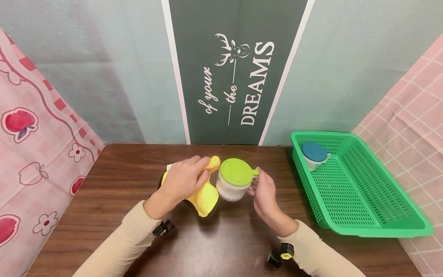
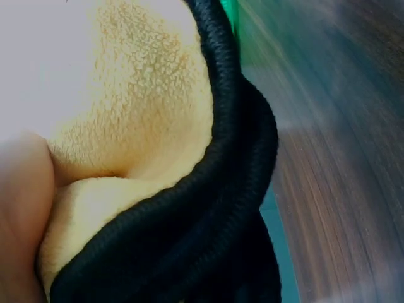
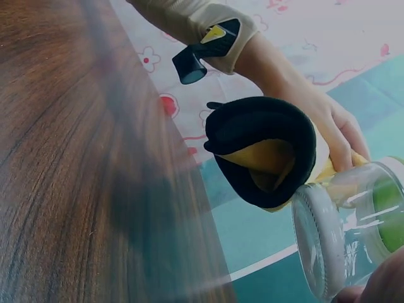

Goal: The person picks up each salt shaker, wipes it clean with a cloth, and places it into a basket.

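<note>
A yellow cloth [image 1: 205, 198] with a black edge is bunched in my left hand [image 1: 181, 179], whose fingers pinch it beside the jar. My right hand [image 1: 265, 194] grips the handle of a clear glass seasoning jar [image 1: 230, 191] with a lime-green lid [image 1: 237, 172]. In the right wrist view the jar [image 3: 353, 233] is off the table, and the rolled cloth [image 3: 268, 164] hangs close to its base. Whether cloth and glass touch there I cannot tell. The left wrist view is filled mostly by the cloth [image 2: 145, 95] and its black border.
A green plastic basket [image 1: 313, 200] stands on the right of the wooden table [image 1: 204, 250]. Inside, at its back left corner, sits a similar jar with a blue lid [image 1: 315, 152]. Fabric backdrops rise behind the table and along both sides.
</note>
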Demonstrator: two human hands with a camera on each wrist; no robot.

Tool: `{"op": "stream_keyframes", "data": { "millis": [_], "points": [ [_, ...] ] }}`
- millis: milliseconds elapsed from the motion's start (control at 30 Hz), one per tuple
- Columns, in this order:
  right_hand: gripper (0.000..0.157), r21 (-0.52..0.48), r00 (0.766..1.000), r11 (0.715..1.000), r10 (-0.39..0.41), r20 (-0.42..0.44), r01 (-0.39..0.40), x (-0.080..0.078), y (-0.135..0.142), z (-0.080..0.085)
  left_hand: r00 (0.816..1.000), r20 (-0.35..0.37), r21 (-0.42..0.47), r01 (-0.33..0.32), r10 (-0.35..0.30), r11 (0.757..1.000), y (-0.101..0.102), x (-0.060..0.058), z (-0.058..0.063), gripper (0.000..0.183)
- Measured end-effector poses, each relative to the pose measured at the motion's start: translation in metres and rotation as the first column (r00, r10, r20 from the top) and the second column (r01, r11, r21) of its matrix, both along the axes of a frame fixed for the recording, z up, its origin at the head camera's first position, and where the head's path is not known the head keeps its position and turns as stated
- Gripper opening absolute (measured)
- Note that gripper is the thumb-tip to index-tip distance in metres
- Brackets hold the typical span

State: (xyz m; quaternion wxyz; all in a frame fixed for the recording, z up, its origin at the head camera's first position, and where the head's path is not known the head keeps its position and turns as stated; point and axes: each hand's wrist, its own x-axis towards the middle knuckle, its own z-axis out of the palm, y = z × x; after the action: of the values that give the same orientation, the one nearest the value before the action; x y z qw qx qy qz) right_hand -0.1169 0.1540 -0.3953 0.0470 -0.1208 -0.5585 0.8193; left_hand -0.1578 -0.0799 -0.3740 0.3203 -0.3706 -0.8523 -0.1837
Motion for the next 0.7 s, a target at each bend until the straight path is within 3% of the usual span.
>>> {"op": "stream_keyframes", "data": {
  "millis": [400, 700],
  "points": [
    [0.043, 0.024, 0.995, 0.995, 0.1, -0.004, -0.1, 0.0004, 0.004, -0.0019, 0.998, 0.037, -0.032, 0.049, -0.048, 0.998, -0.0032, -0.0014, -0.0024, 0.01],
    [0.044, 0.018, 0.993, 0.993, 0.116, -0.011, -0.116, 0.0012, 0.0055, -0.0009, 0.995, -0.019, 0.012, 0.099, -0.099, 0.995, -0.0005, -0.005, -0.0018, 0.012]
  ]
}}
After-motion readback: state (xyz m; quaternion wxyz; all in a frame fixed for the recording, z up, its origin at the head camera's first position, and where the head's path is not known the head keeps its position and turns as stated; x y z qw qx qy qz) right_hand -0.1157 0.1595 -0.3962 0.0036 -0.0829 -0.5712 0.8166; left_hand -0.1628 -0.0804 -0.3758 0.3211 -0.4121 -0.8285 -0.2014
